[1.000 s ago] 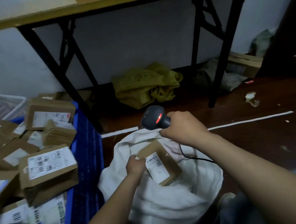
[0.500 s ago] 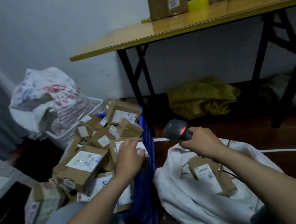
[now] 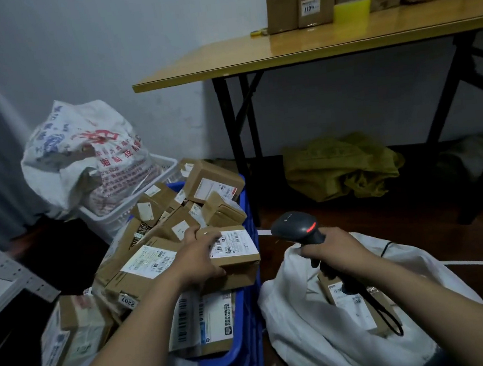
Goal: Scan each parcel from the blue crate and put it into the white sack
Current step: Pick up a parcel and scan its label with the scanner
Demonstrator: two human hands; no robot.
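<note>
Two hands were busy: the left hand (image 3: pixel 202 260) gripped a brown labelled cardboard parcel (image 3: pixel 235 250) atop the blue plastic crate (image 3: pixel 244 315), best lifted label-up toward the black handheld scanner (image 3: pixel 297 227) clasped by the right hand (image 3: pixel 334 252) above the white cloth sack (image 3: pixel 307 324).

- The left hand (image 3: pixel 200 257), a second ago at the white sack (image 3: pixel 322 331), now grips a labelled parcel (image 3: pixel 234 248) atop the blue crate (image 3: pixel 246 309), at nine o'clock from the sack.
- The earlier parcel (image 3: pixel 351 299) lies released inside the sack.
</note>
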